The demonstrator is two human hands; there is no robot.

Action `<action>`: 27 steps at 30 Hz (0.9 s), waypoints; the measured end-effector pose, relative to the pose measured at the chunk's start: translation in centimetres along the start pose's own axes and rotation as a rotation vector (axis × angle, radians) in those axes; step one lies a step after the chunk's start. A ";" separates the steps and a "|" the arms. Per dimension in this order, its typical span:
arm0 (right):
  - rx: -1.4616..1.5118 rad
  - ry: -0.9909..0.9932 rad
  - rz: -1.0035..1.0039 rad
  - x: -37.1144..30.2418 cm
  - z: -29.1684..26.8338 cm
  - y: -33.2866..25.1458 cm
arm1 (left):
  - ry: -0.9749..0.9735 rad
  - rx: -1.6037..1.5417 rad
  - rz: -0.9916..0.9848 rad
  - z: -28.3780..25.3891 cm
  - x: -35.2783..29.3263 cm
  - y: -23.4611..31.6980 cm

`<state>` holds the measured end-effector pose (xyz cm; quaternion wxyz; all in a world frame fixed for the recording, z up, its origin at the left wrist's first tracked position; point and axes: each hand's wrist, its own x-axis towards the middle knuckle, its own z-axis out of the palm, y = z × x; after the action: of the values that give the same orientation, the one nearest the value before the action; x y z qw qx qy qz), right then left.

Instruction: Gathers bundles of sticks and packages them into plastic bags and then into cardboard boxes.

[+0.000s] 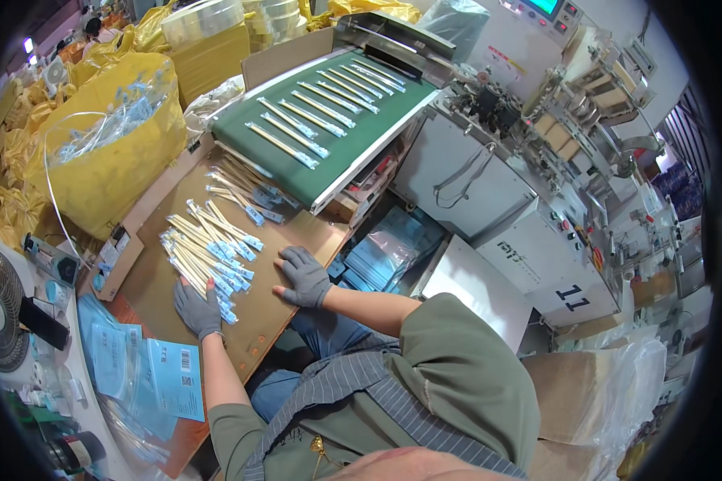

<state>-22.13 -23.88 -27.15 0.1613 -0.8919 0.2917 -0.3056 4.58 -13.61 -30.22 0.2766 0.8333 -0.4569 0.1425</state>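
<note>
Main heap of sleeved sticks sits mid-worktop, loosely fanned: slim, straight, pale wood tone, glossy clear film with blue-printed ends. Worktop is smooth brown board with a few orange spots close to the near edge. Left hand, grey knit-look glove with bare fingertips, is on the near-left end of the heap, fingers stretched forward, thumb apart; can't tell if it grips any sticks. Right hand, same glove, is palm down by the right edge, fingers spread, holding nothing visible, apart from the heap. Low cardboard wall bounds the left edge; green conveyor butts up near the far end. Right edge has no lip. Bare board runs between the hands and along the right edge beyond the right hand. Heap's long axis runs far-left to near-right, blue ends toward the right edge, pale ends toward the wall; some sticks cross. Smaller bunch lies behind it at the far end, similar angle. Sticks on the belt lie spaced, nearly parallel, blue ends toward the belt's right edge. Flat glossy blue packets overlap off the near-left corner.
</note>
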 end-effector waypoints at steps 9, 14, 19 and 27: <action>0.008 -0.001 0.000 0.2 -0.3 -0.2 | -0.006 -0.016 -0.018 -0.6 0.3 0.6; -0.004 0.009 -0.002 0.6 -0.3 0.1 | -0.047 -0.031 -0.026 -1.2 0.5 1.2; 0.385 -0.004 -0.113 0.9 -1.4 0.9 | -0.070 -0.016 -0.040 -1.2 0.5 1.6; -0.244 0.493 -0.166 22.6 -14.9 19.0 | -0.135 -0.023 -0.033 -2.4 0.5 1.3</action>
<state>-25.13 -54.32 -14.43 -0.0486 -0.8243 0.2828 -0.4881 3.79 -13.14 -27.61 0.2572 0.8452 -0.4623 0.0759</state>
